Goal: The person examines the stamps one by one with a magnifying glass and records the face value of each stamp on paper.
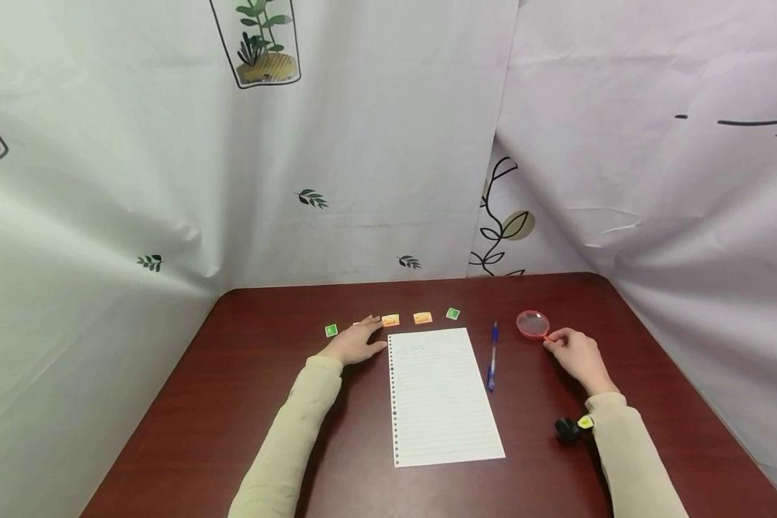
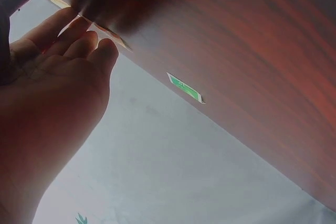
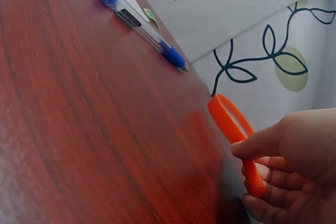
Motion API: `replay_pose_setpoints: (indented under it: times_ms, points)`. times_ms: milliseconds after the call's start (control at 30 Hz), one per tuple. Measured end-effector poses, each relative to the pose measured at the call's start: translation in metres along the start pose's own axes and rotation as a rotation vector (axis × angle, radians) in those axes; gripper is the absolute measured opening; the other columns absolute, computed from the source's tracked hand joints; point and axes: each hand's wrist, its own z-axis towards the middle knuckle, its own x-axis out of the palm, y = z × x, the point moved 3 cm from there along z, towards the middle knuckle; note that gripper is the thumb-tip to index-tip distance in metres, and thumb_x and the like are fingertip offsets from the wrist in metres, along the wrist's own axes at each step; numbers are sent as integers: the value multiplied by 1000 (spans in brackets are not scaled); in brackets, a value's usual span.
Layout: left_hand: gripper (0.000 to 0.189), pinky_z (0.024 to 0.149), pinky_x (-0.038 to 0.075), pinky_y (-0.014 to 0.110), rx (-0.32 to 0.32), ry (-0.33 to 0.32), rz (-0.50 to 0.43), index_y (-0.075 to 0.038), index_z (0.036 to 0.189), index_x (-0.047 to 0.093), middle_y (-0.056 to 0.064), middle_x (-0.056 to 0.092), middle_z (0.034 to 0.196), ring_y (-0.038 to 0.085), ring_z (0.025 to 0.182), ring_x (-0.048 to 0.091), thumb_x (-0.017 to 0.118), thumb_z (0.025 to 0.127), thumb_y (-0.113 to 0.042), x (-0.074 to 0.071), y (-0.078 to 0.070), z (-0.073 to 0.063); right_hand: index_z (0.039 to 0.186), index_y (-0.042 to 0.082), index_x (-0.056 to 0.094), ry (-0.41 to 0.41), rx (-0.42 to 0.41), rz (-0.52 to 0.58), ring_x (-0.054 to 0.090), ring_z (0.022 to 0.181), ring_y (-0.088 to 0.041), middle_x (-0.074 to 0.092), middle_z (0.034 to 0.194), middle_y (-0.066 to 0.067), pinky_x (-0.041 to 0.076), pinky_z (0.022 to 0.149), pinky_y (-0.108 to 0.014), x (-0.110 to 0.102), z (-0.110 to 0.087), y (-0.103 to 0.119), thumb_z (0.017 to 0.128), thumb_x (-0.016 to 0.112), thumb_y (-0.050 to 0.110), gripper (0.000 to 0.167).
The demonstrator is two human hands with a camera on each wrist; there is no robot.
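Note:
My right hand [image 1: 579,357] pinches the handle of a red-orange magnifying glass [image 3: 226,118] between thumb and fingers. Its round lens points left, held low over the table in the right wrist view. Across the table, my left hand [image 1: 356,342] lies palm down with fingers extended at a row of small stamps. Its fingertips reach an orange stamp [image 1: 391,320], and its fingers mostly cover another stamp. Left of this hand is a green stamp [image 2: 186,88]; farther right are a second orange stamp [image 1: 422,317] and a green one [image 1: 452,314].
A lined sheet of paper [image 1: 444,403] with faint writing near its top lies between the hands. Right of it lies a blue pen [image 1: 493,357]. A black device [image 1: 567,429] sits by the right sleeve. White printed cloth [image 1: 388,144] hangs around the dark red table [image 1: 233,432].

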Motion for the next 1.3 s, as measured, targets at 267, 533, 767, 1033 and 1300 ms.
replay_pose_setpoints:
  times_ms: [267, 533, 767, 1033, 1300]
  points:
    - [58, 118, 30, 45, -8, 2, 7, -2, 150, 47, 12, 39, 159, 28, 151, 26, 60, 102, -32, -1, -1, -1, 100, -8, 65, 8, 10, -10, 57, 72, -23, 65, 81, -12, 44, 64, -35, 0, -2, 0, 96, 67, 16, 24]
    - [57, 117, 30, 46, -5, -12, -5, -1, 148, 49, 14, 41, 157, 29, 150, 27, 62, 101, -31, 2, 0, -2, 100, -9, 65, 31, 5, -39, 57, 72, -23, 64, 81, -12, 44, 65, -36, 1, -4, -3, 95, 67, 15, 24]
    - [59, 116, 32, 44, -3, -15, 3, 0, 149, 47, 14, 40, 157, 28, 150, 27, 60, 102, -33, 3, 0, -3, 98, -8, 65, 40, -4, -41, 55, 71, -22, 62, 79, -10, 43, 65, -35, 0, -3, -4, 93, 69, 14, 23]
    - [60, 116, 33, 43, 12, -12, 25, -3, 152, 44, 11, 38, 159, 26, 151, 27, 59, 103, -33, -2, -6, -12, 98, -7, 66, 53, -18, -52, 54, 71, -20, 61, 76, -6, 44, 66, -36, -5, -3, -2, 92, 72, 18, 27]
    - [60, 114, 35, 45, 61, -34, 45, -3, 152, 44, 12, 40, 158, 29, 148, 32, 62, 102, -32, 4, -15, -26, 108, -7, 66, -44, -17, -2, 55, 68, -18, 63, 76, -5, 45, 63, -32, -8, -7, 5, 98, 67, 28, 37]
